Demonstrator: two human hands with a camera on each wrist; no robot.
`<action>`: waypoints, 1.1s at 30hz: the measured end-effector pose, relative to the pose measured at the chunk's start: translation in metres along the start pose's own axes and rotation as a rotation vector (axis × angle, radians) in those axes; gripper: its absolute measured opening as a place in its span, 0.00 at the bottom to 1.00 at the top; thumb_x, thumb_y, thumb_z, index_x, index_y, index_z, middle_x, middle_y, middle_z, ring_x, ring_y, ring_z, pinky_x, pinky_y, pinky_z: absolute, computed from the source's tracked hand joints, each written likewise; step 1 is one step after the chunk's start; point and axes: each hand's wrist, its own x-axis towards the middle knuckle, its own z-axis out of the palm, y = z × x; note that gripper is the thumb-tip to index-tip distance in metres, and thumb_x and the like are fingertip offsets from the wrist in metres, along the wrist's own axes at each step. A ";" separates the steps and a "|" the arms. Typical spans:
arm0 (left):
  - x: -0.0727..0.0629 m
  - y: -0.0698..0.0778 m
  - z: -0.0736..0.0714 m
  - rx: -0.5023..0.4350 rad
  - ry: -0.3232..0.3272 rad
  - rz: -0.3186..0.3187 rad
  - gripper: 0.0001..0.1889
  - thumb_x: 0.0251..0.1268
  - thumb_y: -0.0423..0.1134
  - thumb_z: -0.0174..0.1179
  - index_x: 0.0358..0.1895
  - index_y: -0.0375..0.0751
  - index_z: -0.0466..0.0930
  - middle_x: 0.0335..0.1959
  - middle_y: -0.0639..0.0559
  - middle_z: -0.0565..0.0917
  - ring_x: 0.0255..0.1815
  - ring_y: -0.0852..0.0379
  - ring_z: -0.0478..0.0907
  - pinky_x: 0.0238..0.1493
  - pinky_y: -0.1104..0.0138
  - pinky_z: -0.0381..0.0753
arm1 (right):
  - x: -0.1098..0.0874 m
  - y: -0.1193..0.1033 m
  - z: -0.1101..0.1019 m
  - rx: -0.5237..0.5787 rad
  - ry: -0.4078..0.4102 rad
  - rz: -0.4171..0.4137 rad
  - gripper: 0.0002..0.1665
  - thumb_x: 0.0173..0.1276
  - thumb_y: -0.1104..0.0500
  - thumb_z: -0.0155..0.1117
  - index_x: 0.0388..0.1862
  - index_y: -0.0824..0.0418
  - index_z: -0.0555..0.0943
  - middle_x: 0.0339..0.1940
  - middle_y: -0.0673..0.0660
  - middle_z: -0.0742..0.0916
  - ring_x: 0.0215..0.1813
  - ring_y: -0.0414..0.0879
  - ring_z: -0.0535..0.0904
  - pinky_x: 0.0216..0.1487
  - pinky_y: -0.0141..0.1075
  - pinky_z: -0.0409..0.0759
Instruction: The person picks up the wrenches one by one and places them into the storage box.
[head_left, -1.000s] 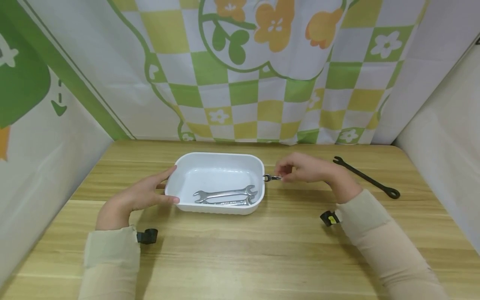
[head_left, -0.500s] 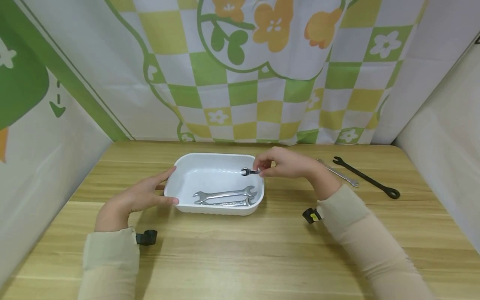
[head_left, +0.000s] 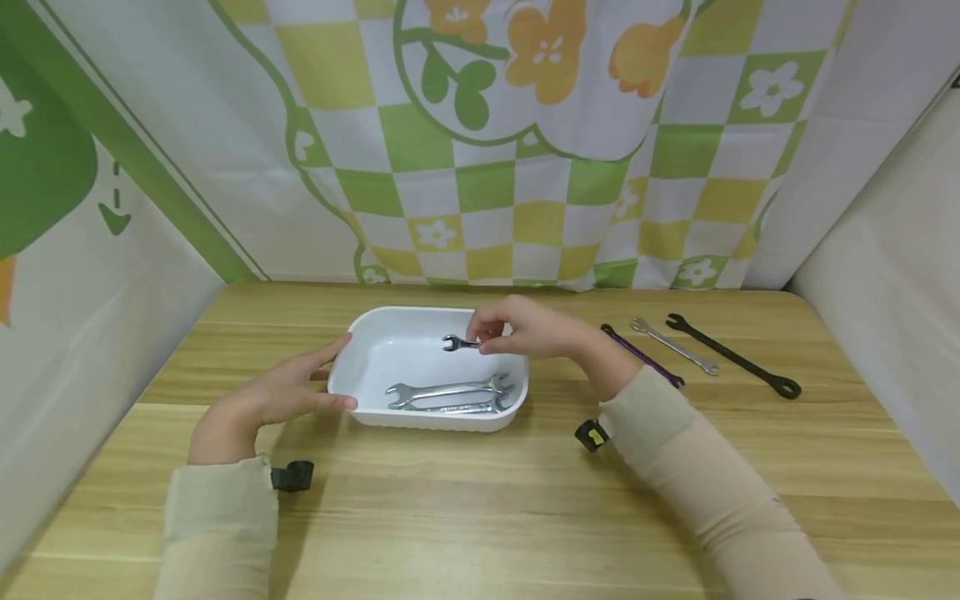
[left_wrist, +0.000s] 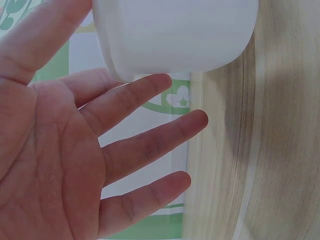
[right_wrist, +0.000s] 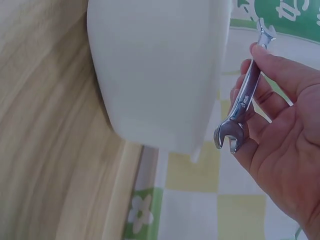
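Note:
A white rectangular dish [head_left: 420,421] stands on the table, with silver open-end wrenches [head_left: 448,389] lying along its front side inside. My left hand [head_left: 288,387] rests against the dish's left end, thumb at the front corner and index finger farther back. Its fingers are spread and mostly straight in the left wrist view. Above the dish, my right hand [head_left: 525,327] pinches a shiny silver double open-end wrench [right_wrist: 245,97] between thumb and fingers. One wrench end points left over the dish; in the right wrist view both open ends show.
Right of the dish, a purple wrench [head_left: 641,356], a slim silver wrench [head_left: 675,346] and a long black wrench [head_left: 733,356] lie on the wooden table [head_left: 465,517]. A patterned cloth [head_left: 487,183] hangs behind the table's back edge.
My right hand has carried the silver wrench left, from beside the dish to above it. The purple and slim silver wrenches have come into sight. My left hand stays put.

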 end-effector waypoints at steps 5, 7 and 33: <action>-0.001 0.000 0.000 -0.004 0.002 0.007 0.57 0.60 0.53 0.69 0.82 0.46 0.37 0.77 0.28 0.57 0.73 0.28 0.62 0.61 0.40 0.74 | 0.012 0.000 0.009 0.025 0.005 -0.010 0.09 0.71 0.65 0.63 0.47 0.65 0.83 0.38 0.54 0.86 0.42 0.42 0.79 0.50 0.42 0.81; -0.001 0.000 0.000 0.003 0.004 0.010 0.56 0.60 0.54 0.69 0.82 0.46 0.37 0.76 0.28 0.58 0.73 0.28 0.63 0.61 0.40 0.74 | 0.016 0.002 0.013 0.045 0.008 0.004 0.09 0.70 0.65 0.63 0.47 0.65 0.83 0.38 0.55 0.86 0.42 0.43 0.79 0.51 0.43 0.81; -0.001 0.000 0.000 -0.005 0.005 -0.002 0.57 0.60 0.54 0.69 0.82 0.47 0.37 0.75 0.28 0.61 0.73 0.29 0.64 0.63 0.42 0.74 | 0.040 0.018 0.039 -0.030 -0.039 0.083 0.07 0.68 0.64 0.66 0.44 0.60 0.84 0.38 0.54 0.86 0.43 0.42 0.81 0.50 0.31 0.79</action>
